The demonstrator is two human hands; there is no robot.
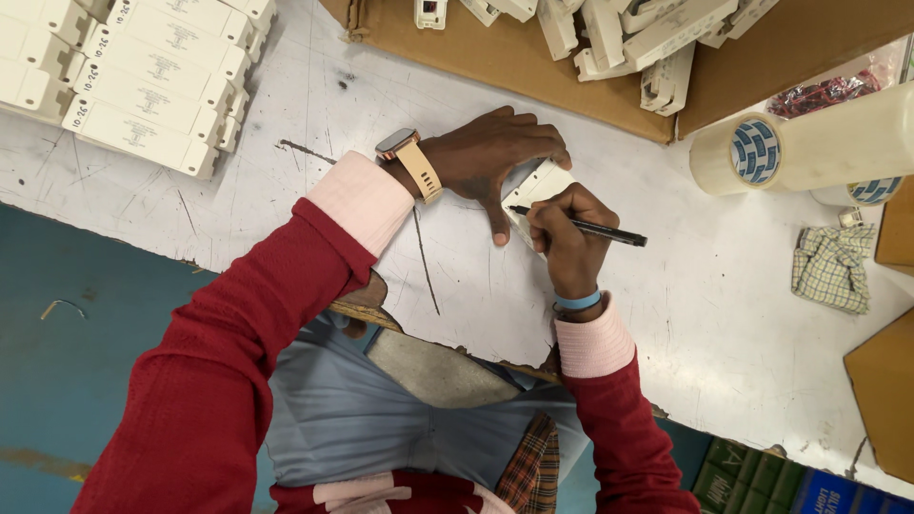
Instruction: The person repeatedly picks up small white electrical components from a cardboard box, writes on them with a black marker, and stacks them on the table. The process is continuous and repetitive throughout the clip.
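Rows of white oblong units [143,86] sit stacked at the far left of the worn white table [743,314], each already carrying a small handwritten mark, and from there we move in along the red sleeve to the work itself. Our left hand [495,157] lies flat, fingers together and thumb stretched toward us, pressing down on one more white unit [543,190] just right of the table's middle, so that only its near right part shows. Our right hand [566,238] touches that unit too, fingers pinched round a black pen [581,225] whose tip rests on the casing. We judge the step in hand to be marking this piece like the stacked ones. Finishing the mark calls for a steady hold from the left hand and small, light strokes on a narrow face.

Farther right and far, a cardboard tray [514,57] holds a loose heap of the same white units. Beyond it lie rolls of clear tape [809,148], with a folded checked cloth [833,268] nearer us.

The table is scratched, its near edge chipped away. A teal floor [86,343] shows below at left.
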